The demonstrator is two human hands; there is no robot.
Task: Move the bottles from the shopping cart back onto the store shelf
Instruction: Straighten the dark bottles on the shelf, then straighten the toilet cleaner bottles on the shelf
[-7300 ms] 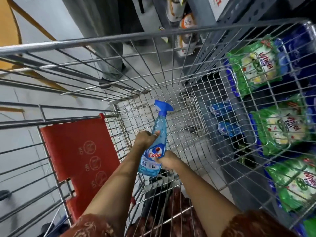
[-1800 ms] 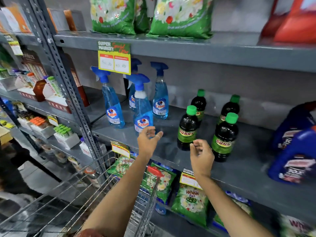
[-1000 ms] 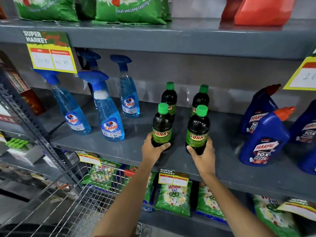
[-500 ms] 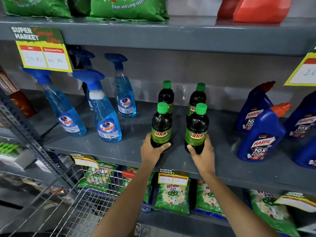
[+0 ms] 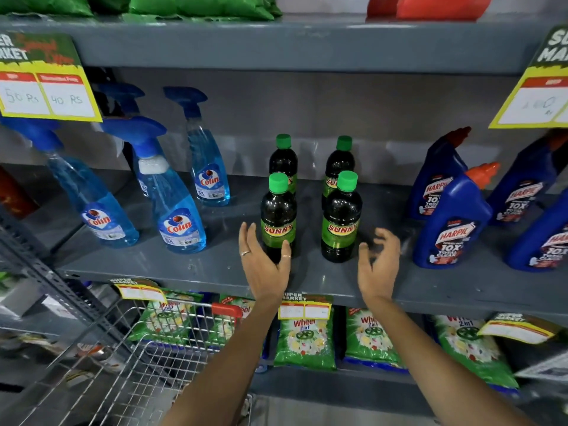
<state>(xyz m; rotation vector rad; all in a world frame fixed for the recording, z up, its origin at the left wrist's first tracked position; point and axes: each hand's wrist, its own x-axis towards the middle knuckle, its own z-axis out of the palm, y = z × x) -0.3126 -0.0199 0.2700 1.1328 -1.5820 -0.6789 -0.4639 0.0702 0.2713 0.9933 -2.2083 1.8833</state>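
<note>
Four dark Sunny bottles with green caps stand in two rows on the grey shelf (image 5: 190, 265). My left hand (image 5: 264, 269) is open at the base of the front left bottle (image 5: 278, 216), fingers spread to its left, thumb in front of its foot. My right hand (image 5: 379, 265) is open with curled fingers, just right of the front right bottle (image 5: 341, 216) and apart from it. Several blue Colin spray bottles (image 5: 178, 207) stand upright further left on the same shelf. The wire shopping cart (image 5: 147, 364) is at the lower left; its inside is mostly hidden.
Blue Harpic bottles (image 5: 451, 222) crowd the shelf's right end. Green detergent packs (image 5: 304, 339) fill the shelf below. Yellow price tags (image 5: 46, 93) hang from the upper shelf edge. A slanted metal upright (image 5: 46, 272) stands at the left.
Both hands have let go of the two front Sunny bottles and drawn back slightly, fingers opening. The bottles stay upright on the shelf. The view has moved closer.
</note>
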